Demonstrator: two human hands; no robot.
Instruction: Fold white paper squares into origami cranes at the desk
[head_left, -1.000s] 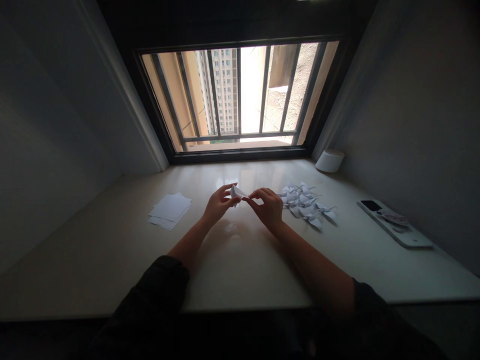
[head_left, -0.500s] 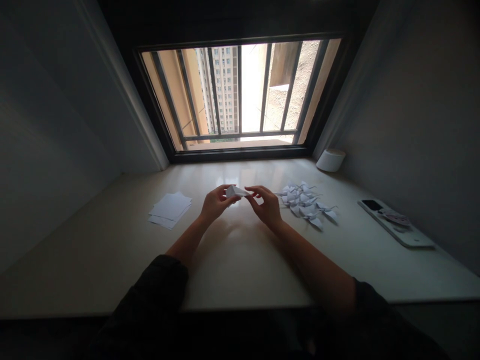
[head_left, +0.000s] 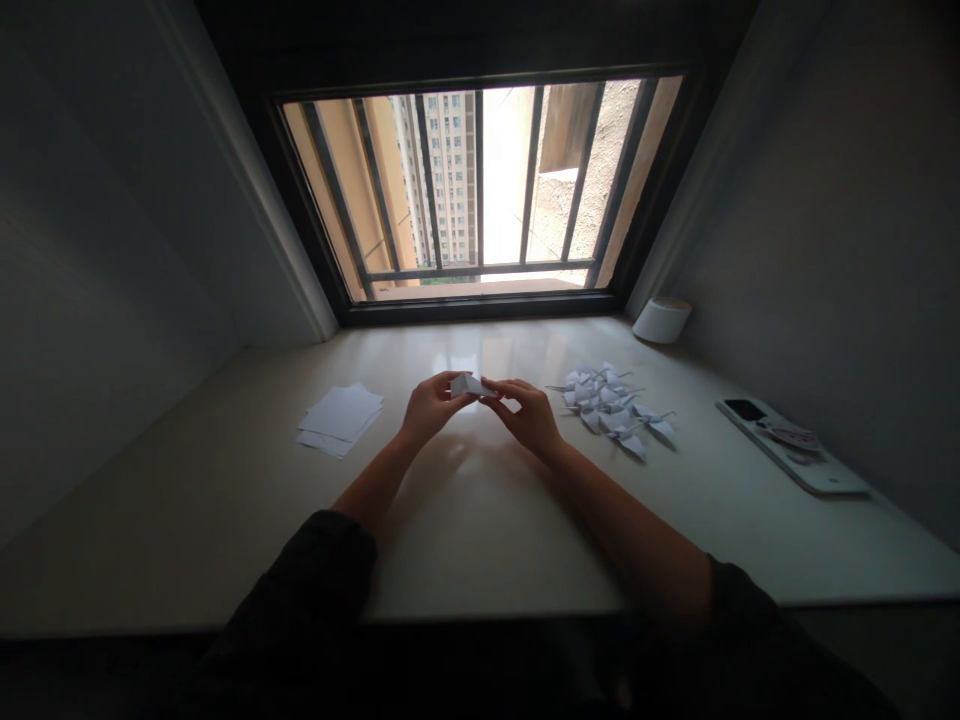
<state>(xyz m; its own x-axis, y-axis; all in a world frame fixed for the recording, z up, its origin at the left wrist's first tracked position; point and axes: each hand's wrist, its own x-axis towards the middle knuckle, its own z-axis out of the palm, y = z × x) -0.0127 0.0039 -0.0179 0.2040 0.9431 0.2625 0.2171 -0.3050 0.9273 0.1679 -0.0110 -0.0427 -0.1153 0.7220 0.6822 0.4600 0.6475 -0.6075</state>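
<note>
A small folded piece of white paper (head_left: 466, 384) is held above the pale sill between both hands. My left hand (head_left: 429, 408) is closed on its left side, thumb in front and fingers behind. On its narrow right part, my right hand (head_left: 529, 412) pinches with thumb and fingertips. Parts of the paper are hidden by the fingers. Right of my right hand lies a cluster of several folded white paper cranes (head_left: 606, 400). Off to the left of my left hand is a loose stack of white paper sheets (head_left: 341, 418).
A phone (head_left: 791, 450) in a light case lies at the right by the wall. A white cylindrical object (head_left: 661, 321) stands in the back right corner. Behind the sill (head_left: 480, 540) is a barred window with a dark frame (head_left: 480, 312).
My right hand has shifted slightly left along the folded paper, its fingertips now closer to my left hand. The left hand has hardly moved.
</note>
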